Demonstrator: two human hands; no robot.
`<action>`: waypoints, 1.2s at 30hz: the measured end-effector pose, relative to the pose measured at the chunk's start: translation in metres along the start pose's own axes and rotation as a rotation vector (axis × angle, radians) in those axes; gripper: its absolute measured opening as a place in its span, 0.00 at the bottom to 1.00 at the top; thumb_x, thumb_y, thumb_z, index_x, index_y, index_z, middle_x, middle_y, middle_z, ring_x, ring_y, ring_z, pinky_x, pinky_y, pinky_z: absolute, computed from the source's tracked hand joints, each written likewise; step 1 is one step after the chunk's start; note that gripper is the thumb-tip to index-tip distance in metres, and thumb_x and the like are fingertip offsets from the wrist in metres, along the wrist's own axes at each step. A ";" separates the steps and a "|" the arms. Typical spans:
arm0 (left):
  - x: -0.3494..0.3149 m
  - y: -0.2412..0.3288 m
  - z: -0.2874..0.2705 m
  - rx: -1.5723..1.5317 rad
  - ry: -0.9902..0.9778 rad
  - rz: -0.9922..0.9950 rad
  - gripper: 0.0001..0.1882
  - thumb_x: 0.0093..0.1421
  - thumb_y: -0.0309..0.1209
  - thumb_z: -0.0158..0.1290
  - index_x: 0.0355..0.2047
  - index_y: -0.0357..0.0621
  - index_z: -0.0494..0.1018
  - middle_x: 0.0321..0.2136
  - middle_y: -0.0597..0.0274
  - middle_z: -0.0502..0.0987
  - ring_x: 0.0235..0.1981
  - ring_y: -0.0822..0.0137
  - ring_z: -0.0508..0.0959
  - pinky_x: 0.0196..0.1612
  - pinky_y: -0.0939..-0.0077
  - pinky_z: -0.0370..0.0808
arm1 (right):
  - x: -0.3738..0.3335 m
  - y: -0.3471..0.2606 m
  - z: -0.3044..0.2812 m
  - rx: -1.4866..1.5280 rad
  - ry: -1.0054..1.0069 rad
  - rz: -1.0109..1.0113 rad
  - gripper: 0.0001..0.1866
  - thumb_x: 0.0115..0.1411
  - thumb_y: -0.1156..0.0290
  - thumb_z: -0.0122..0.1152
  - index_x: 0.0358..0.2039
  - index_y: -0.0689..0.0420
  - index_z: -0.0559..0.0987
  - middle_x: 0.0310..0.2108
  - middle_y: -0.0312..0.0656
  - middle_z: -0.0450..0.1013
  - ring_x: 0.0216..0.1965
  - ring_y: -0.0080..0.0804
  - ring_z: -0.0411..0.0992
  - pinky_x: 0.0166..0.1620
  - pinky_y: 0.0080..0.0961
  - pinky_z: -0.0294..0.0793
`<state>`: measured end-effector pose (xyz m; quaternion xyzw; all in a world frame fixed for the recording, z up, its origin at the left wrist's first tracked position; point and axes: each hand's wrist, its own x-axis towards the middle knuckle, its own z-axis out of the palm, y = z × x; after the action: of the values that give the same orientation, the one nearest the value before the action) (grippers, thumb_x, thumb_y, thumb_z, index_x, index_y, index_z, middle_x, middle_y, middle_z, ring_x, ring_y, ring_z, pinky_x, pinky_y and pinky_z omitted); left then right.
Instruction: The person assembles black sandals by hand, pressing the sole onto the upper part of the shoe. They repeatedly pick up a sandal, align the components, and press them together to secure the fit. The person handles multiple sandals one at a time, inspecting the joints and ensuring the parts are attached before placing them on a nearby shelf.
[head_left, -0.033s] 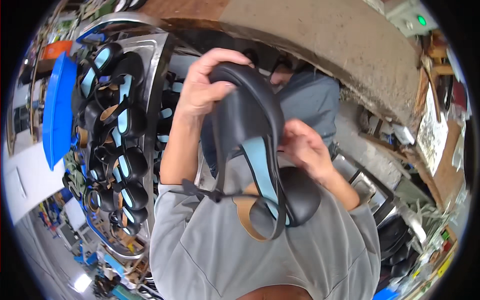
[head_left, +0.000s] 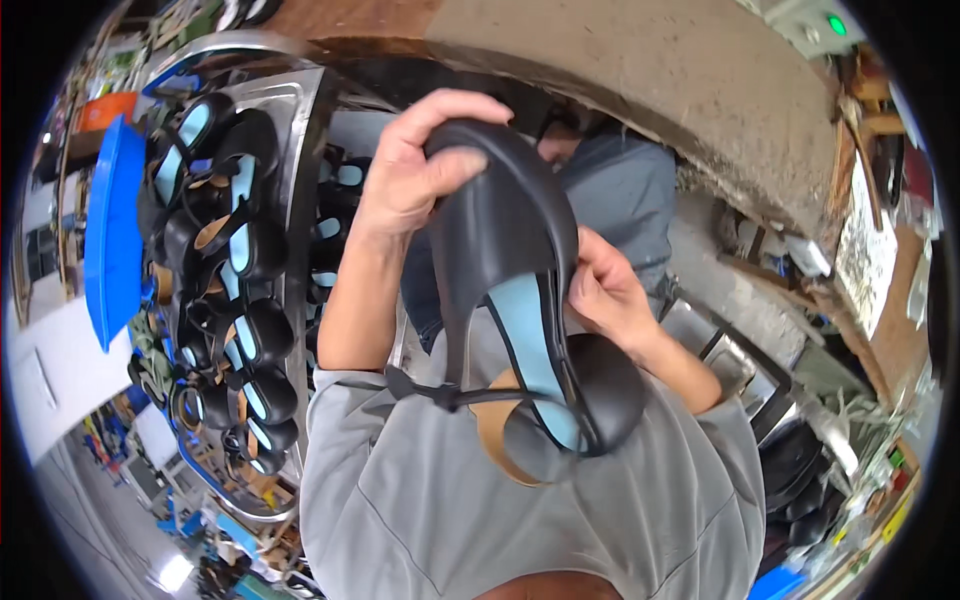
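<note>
A black high-heeled sandal (head_left: 500,235) with a light blue insole is held up in front of my chest, toe pointing away from me. My left hand (head_left: 425,165) grips its toe, thumb on the upper and fingers round the far edge. At the sandal's right side my right hand (head_left: 612,288) has thumb and fingers pinched together against the sole edge; anything small between them is hidden. The ankle strap (head_left: 510,440), tan on its inside, hangs loose in a loop near the heel end.
On the left, a metal-framed rack (head_left: 310,130) carries several similar black sandals (head_left: 262,245). Beside it stands a blue plastic tray (head_left: 115,230). A worn workbench (head_left: 640,60) runs across the far side. Black items (head_left: 795,470) lie at the lower right.
The sandal has tilted slightly, showing more of its upper. My left thumb has slid a little further onto it. My right hand, blurred before, now pinches at the sole edge.
</note>
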<state>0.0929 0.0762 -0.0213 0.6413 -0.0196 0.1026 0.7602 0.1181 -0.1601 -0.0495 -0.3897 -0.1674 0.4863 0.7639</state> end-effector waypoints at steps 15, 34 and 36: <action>-0.011 0.040 0.025 0.956 -0.139 0.166 0.62 0.27 0.52 0.73 0.61 0.38 0.56 0.55 0.47 0.58 0.58 0.51 0.58 0.59 0.58 0.59 | 0.012 -0.030 0.005 0.100 0.010 0.174 0.25 0.62 0.58 0.55 0.54 0.61 0.69 0.34 0.36 0.73 0.38 0.21 0.72 0.46 0.22 0.74; -0.020 0.007 0.022 0.902 -0.178 0.053 0.65 0.27 0.50 0.74 0.62 0.36 0.51 0.55 0.55 0.58 0.53 0.61 0.65 0.56 0.68 0.62 | -0.002 0.010 -0.007 -0.067 -0.032 0.163 0.33 0.54 0.60 0.67 0.57 0.59 0.67 0.52 0.41 0.68 0.53 0.26 0.64 0.57 0.28 0.63; -0.014 0.012 0.022 0.887 -0.196 0.060 0.65 0.26 0.46 0.75 0.62 0.36 0.51 0.54 0.55 0.59 0.53 0.60 0.66 0.55 0.69 0.63 | -0.005 0.012 -0.014 -0.149 -0.129 0.166 0.34 0.54 0.59 0.67 0.57 0.59 0.66 0.51 0.41 0.68 0.53 0.26 0.64 0.57 0.27 0.62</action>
<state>0.0791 0.0547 -0.0083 0.9108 -0.0641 0.0620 0.4031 0.1177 -0.1682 -0.0668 -0.4256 -0.2191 0.5581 0.6778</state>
